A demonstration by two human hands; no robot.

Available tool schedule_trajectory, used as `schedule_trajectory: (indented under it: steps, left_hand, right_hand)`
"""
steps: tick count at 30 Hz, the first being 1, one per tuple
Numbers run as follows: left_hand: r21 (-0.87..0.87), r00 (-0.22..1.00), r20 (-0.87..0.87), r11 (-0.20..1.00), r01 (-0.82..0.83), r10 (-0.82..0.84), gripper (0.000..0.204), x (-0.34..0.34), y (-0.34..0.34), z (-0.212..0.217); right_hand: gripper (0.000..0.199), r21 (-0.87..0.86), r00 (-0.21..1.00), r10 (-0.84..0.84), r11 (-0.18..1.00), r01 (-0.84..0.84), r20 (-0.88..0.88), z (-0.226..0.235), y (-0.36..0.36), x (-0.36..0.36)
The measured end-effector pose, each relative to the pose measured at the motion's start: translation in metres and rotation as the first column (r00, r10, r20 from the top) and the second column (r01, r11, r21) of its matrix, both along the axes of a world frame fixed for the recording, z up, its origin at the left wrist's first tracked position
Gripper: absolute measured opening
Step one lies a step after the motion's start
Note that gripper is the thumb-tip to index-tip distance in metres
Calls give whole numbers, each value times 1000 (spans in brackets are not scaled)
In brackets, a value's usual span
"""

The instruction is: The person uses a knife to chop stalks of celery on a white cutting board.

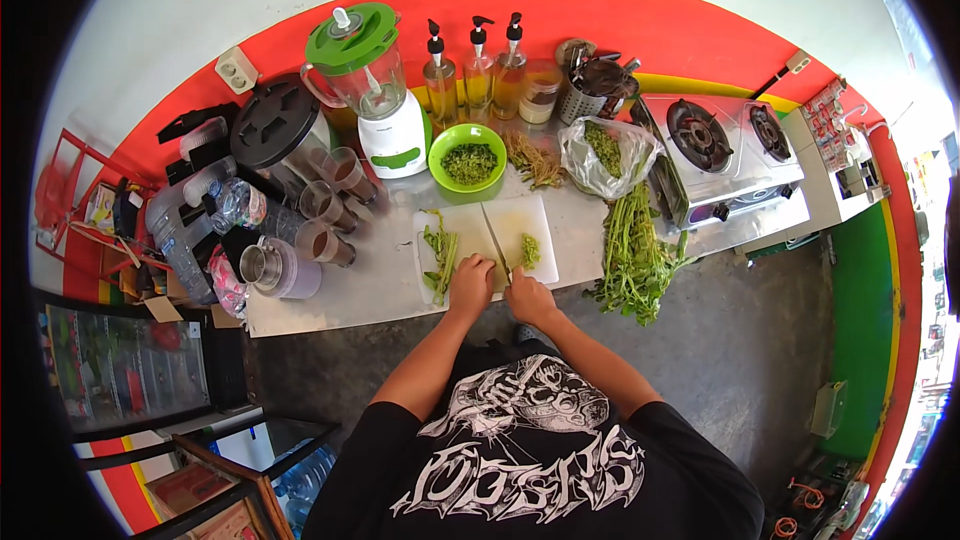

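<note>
Risk: left hand point(470, 277) fingers clenched on green stems point(441, 252) at cutting board's point(530, 217) near-left part sit just beside knife point(495, 238) gripped in right hand point(526, 295); slipping blade likely nicks them, chopped greens point(529, 250) scatter off board.

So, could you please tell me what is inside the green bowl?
The green bowl holds chopped greens, heaped across it. Its bottom is covered by them.
</note>
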State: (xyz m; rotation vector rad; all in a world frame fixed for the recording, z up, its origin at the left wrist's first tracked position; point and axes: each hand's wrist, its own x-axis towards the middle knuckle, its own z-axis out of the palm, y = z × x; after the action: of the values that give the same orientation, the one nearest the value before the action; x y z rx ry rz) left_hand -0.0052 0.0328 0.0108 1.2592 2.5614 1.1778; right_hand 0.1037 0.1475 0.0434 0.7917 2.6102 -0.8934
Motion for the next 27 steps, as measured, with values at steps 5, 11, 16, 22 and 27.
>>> schedule_trajectory:
  steps: [5,11,16,22,27]
  left_hand:
    - [52,998,61,999,15,-18,10,-9,-1,-2]
    - [13,993,113,1000,18,-20,9,-13,3,4]
    - [-11,990,137,1000,26,-24,8,-15,1,9]
    - [-26,989,145,999,38,-34,7,-17,3,10]
    - [-99,979,203,994,53,-32,7,-21,-1,9]
  right_hand:
    - [34,31,998,27,999,-29,64,6,-7,-4]
    - [29,32,992,18,999,-22,122,8,-13,-13]
    - [30,34,983,49,998,-56,179,14,-11,-24]
    - [30,33,977,31,999,-38,210,11,-14,-15]
    - [29,21,965,84,996,-92,250,31,-8,-27]
